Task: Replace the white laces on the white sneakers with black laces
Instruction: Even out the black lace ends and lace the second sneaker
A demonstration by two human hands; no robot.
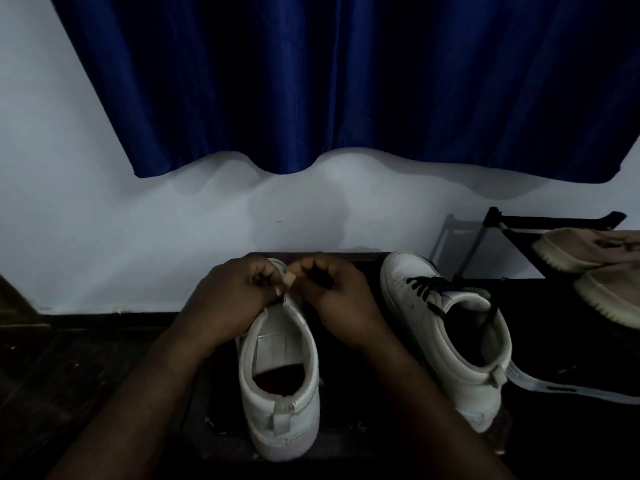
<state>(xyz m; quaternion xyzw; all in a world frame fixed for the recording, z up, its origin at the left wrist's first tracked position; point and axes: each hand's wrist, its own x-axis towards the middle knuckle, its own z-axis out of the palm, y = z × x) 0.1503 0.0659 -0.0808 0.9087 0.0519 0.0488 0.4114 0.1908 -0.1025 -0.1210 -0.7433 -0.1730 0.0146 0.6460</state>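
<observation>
I'm curling my left hand (228, 292) and right hand (341, 301) over the front of the left sneaker (280, 393). What they're pinching, I cannot tell. I'm aiming for even, untwisted pulls.

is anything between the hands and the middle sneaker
Nothing visible: the left hand and right hand are at the lace area of the middle sneaker, fingers curled. The black-laced sneaker stands apart to its right.

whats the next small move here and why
Probably feed the lace through a front eyelet of the near sneaker. The left hand pinches its eyelet edge, the right hand seems to pinch that dark lace, no lacing shows lower down, and the other sneaker is already black-laced.
</observation>
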